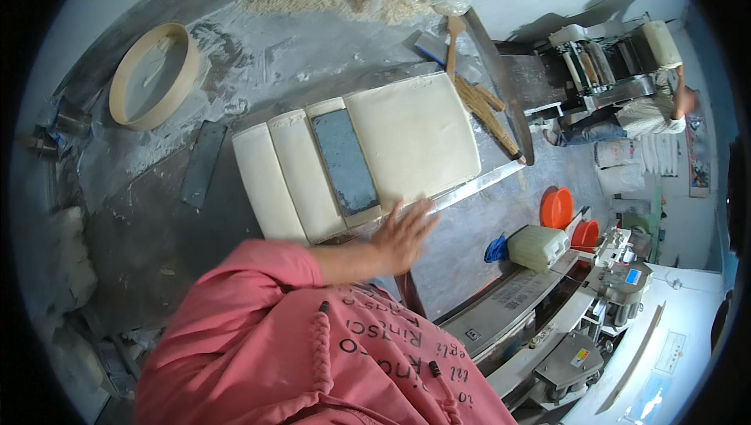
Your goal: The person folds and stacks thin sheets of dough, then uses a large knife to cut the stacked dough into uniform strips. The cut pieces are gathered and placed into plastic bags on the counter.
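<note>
My left hand, blurred, has its fingers apart and holds nothing. It lies at the near edge of a wide slab of pale dough on the metal-topped table; whether it touches the dough, I cannot tell. A rectangular grey metal plate rests on a dough strip left of that slab. Further left, two more dough strips lie side by side. Another dark flat plate lies on the table left of the dough. My right hand is out of view.
A round wooden sieve frame stands back left. Flour lies along the back. A wooden paddle and a straw whisk broom lie right of the dough. A co-worker stands by a roller machine. Floor items include a plastic jerrycan.
</note>
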Action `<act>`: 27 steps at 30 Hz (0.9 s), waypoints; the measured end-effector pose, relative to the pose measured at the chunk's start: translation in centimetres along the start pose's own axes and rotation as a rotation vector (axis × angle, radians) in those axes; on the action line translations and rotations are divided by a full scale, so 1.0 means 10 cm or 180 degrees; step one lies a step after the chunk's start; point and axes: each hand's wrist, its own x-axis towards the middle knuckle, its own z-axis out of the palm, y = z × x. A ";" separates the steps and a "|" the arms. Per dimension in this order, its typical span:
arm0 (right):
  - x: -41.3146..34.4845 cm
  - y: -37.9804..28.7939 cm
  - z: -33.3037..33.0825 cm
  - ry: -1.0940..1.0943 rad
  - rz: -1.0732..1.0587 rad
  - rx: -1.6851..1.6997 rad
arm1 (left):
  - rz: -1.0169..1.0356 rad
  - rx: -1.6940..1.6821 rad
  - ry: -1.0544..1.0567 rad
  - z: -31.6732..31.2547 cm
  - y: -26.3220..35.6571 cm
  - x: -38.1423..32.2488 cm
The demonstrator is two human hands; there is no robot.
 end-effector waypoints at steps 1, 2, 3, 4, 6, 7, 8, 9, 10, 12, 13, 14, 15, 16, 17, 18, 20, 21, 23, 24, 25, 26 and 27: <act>-0.09 -0.02 -0.04 0.0185 -0.0018 0.0041 | 0.0279 -0.0392 -0.0107 0.01 0.11 -0.11; -0.14 -0.03 -0.09 0.0397 -0.0073 0.0065 | 0.0240 -0.0446 -0.0176 -0.09 0.12 -0.11; -0.17 -0.05 -0.13 0.0654 -0.0151 0.0095 | 0.0195 -0.0481 -0.0258 -0.25 0.09 -0.11; -0.17 -0.07 -0.22 0.0945 -0.0256 0.0089 | 0.0139 -0.0521 -0.0330 -0.37 0.02 -0.10; -0.08 -0.13 -0.43 0.1566 -0.0525 0.0079 | 0.0030 -0.0189 0.0525 -0.68 -0.36 -0.07; 0.06 -0.13 -0.59 0.1956 -0.0750 0.0013 | -0.0445 -0.0180 0.0700 -0.88 -0.50 -0.08; 0.23 -0.11 -0.74 0.2288 -0.0880 -0.0009 | -0.0633 -0.0208 0.0977 -1.02 -0.68 -0.14; 0.43 -0.11 -0.91 0.2578 -0.0973 -0.0039 | -0.0982 -0.0136 0.1019 -1.12 -0.88 -0.22; 0.76 -0.07 -1.07 0.2427 -0.0639 0.0158 | -0.1277 0.0533 0.1155 -1.14 -1.05 -0.33; 1.49 -0.30 -1.47 0.2606 -0.0746 -0.0002 | -0.1589 0.0971 0.1356 -1.27 -1.24 -0.64; 1.83 -0.48 -1.67 0.2516 -0.0650 -0.0073 | -0.1815 0.1134 0.1390 -1.30 -1.23 -0.80; 2.20 -0.53 -1.82 0.2698 -0.0645 -0.0302 | -0.2004 0.1080 0.1547 -1.30 -1.22 -0.96; 2.45 -0.70 -1.95 0.2664 -0.0608 -0.0300 | -0.2211 0.1044 0.1727 -1.24 -1.21 -1.15; 2.76 -0.66 -2.03 0.2715 -0.0701 -0.0464 | -0.2393 0.0998 0.1902 -1.14 -1.19 -1.32; 2.98 -0.66 -2.09 0.2709 -0.0809 -0.0454 | -0.2591 0.0925 0.2081 -1.04 -1.16 -1.51; 3.22 -0.58 -2.13 0.2699 -0.0873 -0.0581 | -0.2759 0.0855 0.2258 -0.92 -1.15 -1.71; 3.48 -0.57 -2.10 0.2592 -0.0937 -0.0805 | -0.3063 0.0885 0.2345 -0.74 -1.09 -2.10; 3.48 -0.59 -2.08 0.2527 -0.0903 -0.0922 | -0.3179 0.0939 0.2248 -0.69 -1.06 -2.25; 3.35 -0.68 -1.99 0.3031 -0.0886 -0.1742 | -0.3261 0.1114 0.1978 -0.78 -0.98 -2.33; 3.37 -0.60 -1.95 0.3376 -0.1100 -0.1407 | -0.3160 0.1185 0.1828 -0.85 -1.03 -2.35; 3.40 -0.56 -1.92 0.3713 -0.1316 -0.1063 | -0.3058 0.1255 0.1681 -0.90 -1.10 -2.37; 3.38 -0.50 -1.86 0.3823 -0.1389 -0.0743 | -0.2892 0.1310 0.1634 -0.93 -1.22 -2.41; 3.30 -0.55 -1.79 0.3701 -0.1253 -0.0463 | -0.2757 0.1485 0.1339 -1.01 -1.32 -2.40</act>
